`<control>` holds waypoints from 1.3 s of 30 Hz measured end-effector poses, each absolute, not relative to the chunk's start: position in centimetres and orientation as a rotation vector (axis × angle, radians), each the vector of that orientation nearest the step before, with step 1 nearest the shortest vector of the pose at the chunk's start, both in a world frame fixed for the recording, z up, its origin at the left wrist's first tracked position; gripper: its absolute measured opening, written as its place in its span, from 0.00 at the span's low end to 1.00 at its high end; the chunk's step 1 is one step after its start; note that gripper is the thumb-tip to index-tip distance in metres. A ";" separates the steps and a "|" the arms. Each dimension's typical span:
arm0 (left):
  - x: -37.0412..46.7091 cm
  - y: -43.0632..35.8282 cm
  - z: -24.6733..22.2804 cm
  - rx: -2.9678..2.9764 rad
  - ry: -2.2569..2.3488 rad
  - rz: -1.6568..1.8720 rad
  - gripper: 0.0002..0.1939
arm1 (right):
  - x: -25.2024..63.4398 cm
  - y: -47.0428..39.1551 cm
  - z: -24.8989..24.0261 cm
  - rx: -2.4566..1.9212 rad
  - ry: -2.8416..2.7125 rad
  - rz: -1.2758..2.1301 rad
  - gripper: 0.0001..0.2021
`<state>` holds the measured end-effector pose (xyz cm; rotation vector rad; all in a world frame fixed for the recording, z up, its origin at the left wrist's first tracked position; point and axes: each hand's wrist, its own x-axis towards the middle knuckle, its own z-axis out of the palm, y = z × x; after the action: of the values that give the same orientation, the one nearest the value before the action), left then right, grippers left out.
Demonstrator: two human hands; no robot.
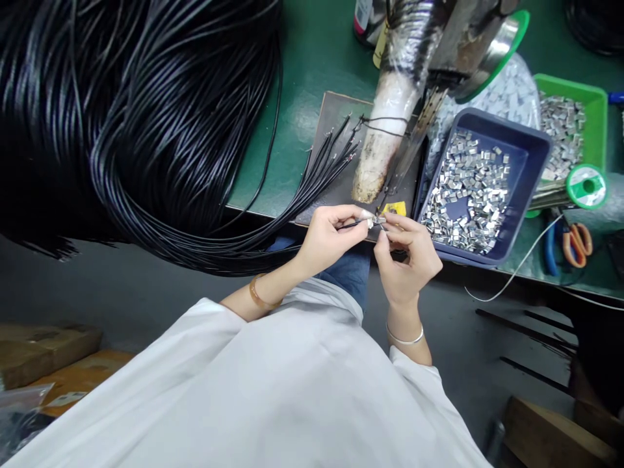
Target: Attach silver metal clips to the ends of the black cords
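My left hand (334, 231) pinches the end of a thin black cable (347, 225) between thumb and fingers. Against its fingertips is a small whitish piece, too small to make out fully. My right hand (408, 255) is closed at the fingertips on a small silvery metal connector (379, 221), which meets the cable end or sits right beside it. A yellow pad (394, 208) lies just beyond the fingers. Over the hands hangs a wrapped white tube (373, 156), with a narrow metal arm next to it reaching down towards the fingertips.
A big bundle of black cables (185, 117) covers the left of the green table (307, 58); several stripped ends rest on a dark board (336, 107). At right are a blue tray (529, 149) of metal connectors, a green tray (595, 117), a solder spool (586, 186) and orange-handled pliers (578, 246).
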<state>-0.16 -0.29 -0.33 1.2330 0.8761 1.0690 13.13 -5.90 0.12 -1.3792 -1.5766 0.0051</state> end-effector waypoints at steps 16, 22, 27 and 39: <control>-0.4 -0.6 -0.2 1.250 0.816 1.013 0.05 | 13.3 -6.6 0.4 -1.393 -1.600 -0.008 0.08; -1.4 -1.1 -0.4 1.393 0.905 0.802 0.12 | 13.8 -7.6 0.0 -1.313 -1.437 -0.008 0.08; -1.6 -0.9 -0.7 1.960 1.150 0.695 0.11 | 15.5 -8.8 1.4 -1.069 -1.316 -0.323 0.08; -1.6 -4.7 1.2 2.148 0.477 0.508 0.11 | 26.0 -2.4 1.8 -2.061 -1.497 -0.101 0.05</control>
<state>-1.56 -4.73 1.21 2.1480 0.4769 0.5077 26.00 -2.38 1.84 -2.0607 -1.4968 -0.1006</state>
